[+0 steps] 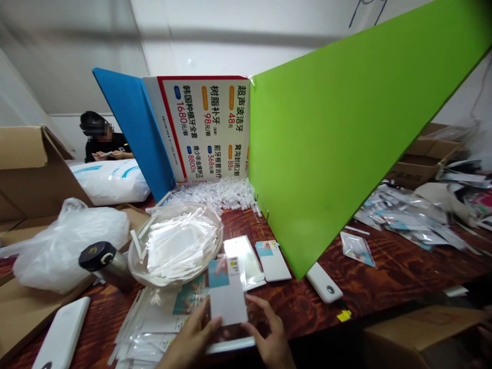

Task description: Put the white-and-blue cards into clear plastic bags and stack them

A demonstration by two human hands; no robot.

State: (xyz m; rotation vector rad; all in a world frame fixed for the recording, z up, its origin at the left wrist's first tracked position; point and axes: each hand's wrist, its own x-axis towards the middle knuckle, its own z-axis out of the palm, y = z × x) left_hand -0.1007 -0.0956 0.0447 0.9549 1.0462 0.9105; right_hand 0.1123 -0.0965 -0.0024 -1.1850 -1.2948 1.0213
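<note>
Left hand, right hand — both gripping printed card — packet pile beside left hand, basket beyond.

A small packing workshop, by the look of it: a wood-grained bench carries a heap of small white pieces, a basket of pale strips and stacked printed cards; cardboard boxes stand around, and a co-worker handles something beyond.
</note>
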